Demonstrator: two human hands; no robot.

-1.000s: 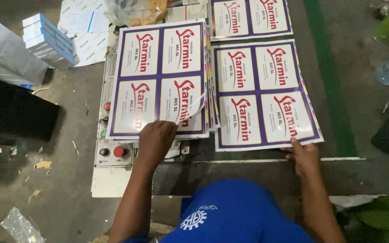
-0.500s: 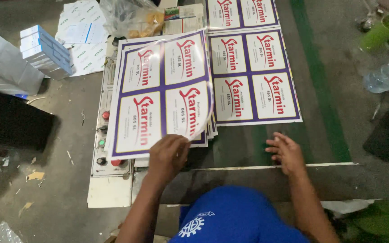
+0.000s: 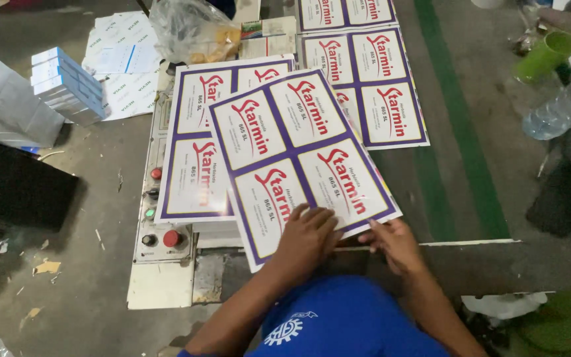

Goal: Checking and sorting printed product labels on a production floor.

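**Both hands on a lifted label sheet**

Nearest the camera, a blue shirt (image 3: 338,324) fills the bottom edge, with both forearms reaching forward from it. The left hand (image 3: 308,237) lies palm-down on the near edge of a printed label sheet (image 3: 299,155), fingers spread flat and pressing rather than clenched. The right hand (image 3: 394,243) has its grip on the same sheet at the near right corner, fingertips on the top face; whether the thumb is tucked underneath is hard to tell from this angle.

The sheet carries four white labels with red script inside purple borders. It sits skewed, turned clockwise, and overlaps the stack of like sheets (image 3: 196,158) just to its left, which rests squarely on the machine's tabletop (image 3: 160,284). Beside that stack, on the left of the tabletop, runs a control panel with a red button (image 3: 172,238) and smaller knobs above it.

Further off to the right, a second stack of the same sheets (image 3: 378,86) lies flat, partly under the skewed sheet's far corner. A green stripe (image 3: 457,132) runs along the floor past it.

Farthest away, a crumpled clear plastic bag (image 3: 190,30) sits at the top, a pile of blue-and-white boxes (image 3: 67,86) stands on the floor at the left, and a green cup (image 3: 550,53) and a clear plastic bottle (image 3: 563,102) lie at the right.
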